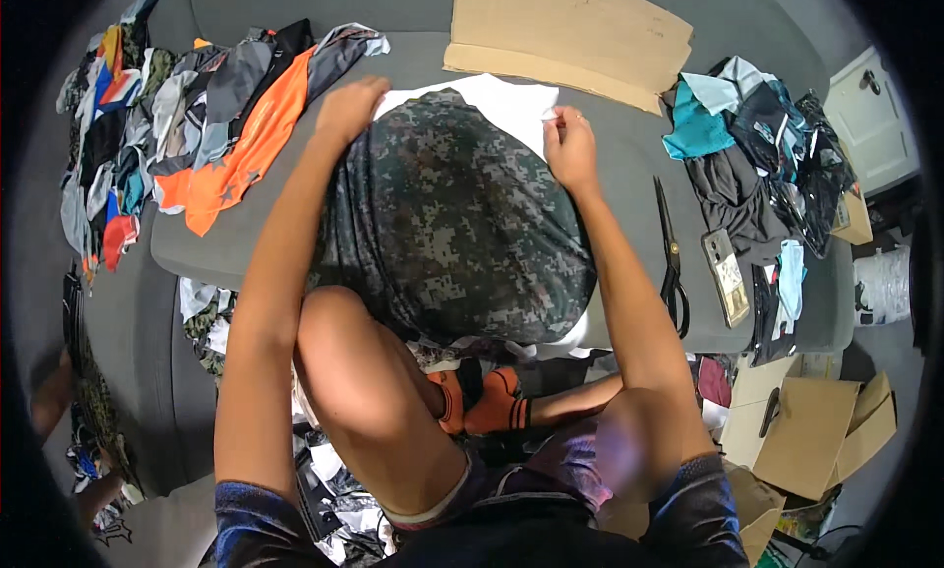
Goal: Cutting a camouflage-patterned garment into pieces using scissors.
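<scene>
A dark green digital-camouflage fabric piece (442, 224) is spread over the grey sofa seat in front of me, with folds along its left side. Beneath it, a white sheet (511, 101) shows at the far edge and again at the near right; whether it is cloth or paper I cannot tell. My left hand (352, 111) is closed at the far left corner of the white sheet, its fingertips partly hidden. At the far right corner, my right hand (570, 145) pinches the same sheet between thumb and fingers. Black-handled scissors (671, 258) lie to the right of my right forearm.
A phone (726, 278) lies beyond the scissors. Cloth scraps (236, 106), some orange, pile up on the left, and teal and black ones (752, 125) on the right. Flat cardboard (570, 37) rests at the back. An open carton (811, 435) stands at the lower right.
</scene>
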`<action>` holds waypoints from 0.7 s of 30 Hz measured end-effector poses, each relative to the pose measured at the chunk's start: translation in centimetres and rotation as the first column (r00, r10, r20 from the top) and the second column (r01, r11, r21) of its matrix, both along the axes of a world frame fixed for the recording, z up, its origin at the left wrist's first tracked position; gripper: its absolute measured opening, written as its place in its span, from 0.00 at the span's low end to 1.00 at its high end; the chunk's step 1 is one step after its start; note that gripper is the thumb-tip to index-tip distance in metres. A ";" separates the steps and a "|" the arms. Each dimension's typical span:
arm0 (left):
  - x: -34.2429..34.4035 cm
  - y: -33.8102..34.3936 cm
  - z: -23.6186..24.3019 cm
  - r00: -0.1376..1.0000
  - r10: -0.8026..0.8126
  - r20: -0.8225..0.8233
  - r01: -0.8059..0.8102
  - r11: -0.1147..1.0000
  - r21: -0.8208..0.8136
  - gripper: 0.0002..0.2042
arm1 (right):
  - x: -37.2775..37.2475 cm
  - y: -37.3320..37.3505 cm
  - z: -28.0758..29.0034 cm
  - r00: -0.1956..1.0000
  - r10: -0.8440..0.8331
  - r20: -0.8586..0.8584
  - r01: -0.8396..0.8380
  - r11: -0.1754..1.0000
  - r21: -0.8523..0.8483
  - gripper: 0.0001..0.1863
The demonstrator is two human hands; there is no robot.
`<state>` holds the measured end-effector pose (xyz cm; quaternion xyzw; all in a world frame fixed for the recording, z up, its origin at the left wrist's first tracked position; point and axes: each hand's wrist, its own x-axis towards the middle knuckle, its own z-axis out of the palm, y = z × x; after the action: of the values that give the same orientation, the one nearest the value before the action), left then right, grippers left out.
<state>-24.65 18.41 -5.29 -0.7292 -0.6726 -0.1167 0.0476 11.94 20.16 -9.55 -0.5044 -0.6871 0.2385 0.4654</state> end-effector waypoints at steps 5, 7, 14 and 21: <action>3.7 -6.1 1.4 0.990 -0.050 -0.131 0.076 0.976 0.206 0.24 | 0.8 -0.2 1.5 0.975 -0.066 0.212 0.039 0.991 0.130 0.19; 1.3 -11.2 1.6 0.990 -0.058 0.129 0.027 0.973 0.230 0.27 | 0.7 -0.9 3.3 0.991 0.066 0.113 -0.049 0.988 -0.146 0.23; -1.0 -36.0 -2.2 0.702 0.483 0.524 -0.556 0.831 -0.022 0.31 | 4.2 -3.6 1.5 0.972 0.192 0.138 -0.198 0.980 0.034 0.24; 6.6 -37.6 -7.2 0.523 0.280 0.805 -0.410 0.911 -0.050 0.27 | 5.9 -6.4 0.8 0.932 0.209 0.294 -0.232 0.972 0.044 0.22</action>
<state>-18.03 -19.23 -12.50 -0.4450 -0.7423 -0.4668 -0.1823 17.83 13.75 -8.79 -0.4348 -0.8085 0.1865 0.3501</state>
